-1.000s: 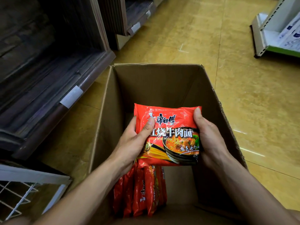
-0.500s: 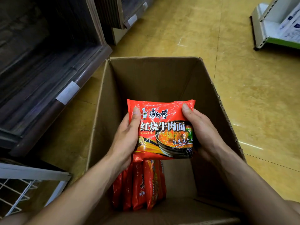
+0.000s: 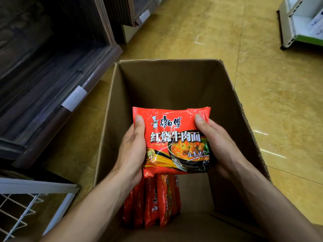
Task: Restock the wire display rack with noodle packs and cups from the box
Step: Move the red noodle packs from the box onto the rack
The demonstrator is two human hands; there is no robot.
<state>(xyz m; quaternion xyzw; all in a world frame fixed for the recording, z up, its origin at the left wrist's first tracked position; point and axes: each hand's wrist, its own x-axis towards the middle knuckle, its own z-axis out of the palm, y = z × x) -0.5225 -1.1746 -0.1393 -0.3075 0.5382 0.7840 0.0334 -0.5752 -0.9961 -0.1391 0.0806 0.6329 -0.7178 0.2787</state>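
Looking down into an open cardboard box (image 3: 167,81) on yellow tiled floor (image 3: 262,95). Above the box opening, printed face toward the camera: 1 red beef-noodle pack (image 3: 174,142). Clamped from both sides: left hand (image 3: 132,151) wrapped on the left edge, thumb laid up the front near the top corner; right hand (image 3: 216,142) wrapped on the right edge, thumb likewise on the front. Hands apart, with the pack between them, fingers hidden behind it. Down inside the box, by the near wall and below the held pack: a row of upright noodle packs (image 3: 153,203) standing on edge, at least 4, exact count unclear. Far half of the box interior in shadow. At lower left, beside the box: corner of the white wire display rack (image 3: 26,206), only frame and grid in view. At left: dark wooden shelving (image 3: 52,81) with a white label strip (image 3: 74,98) on its front lip. At top right, well apart from the box: base of a white metal shelf unit (image 3: 297,27).
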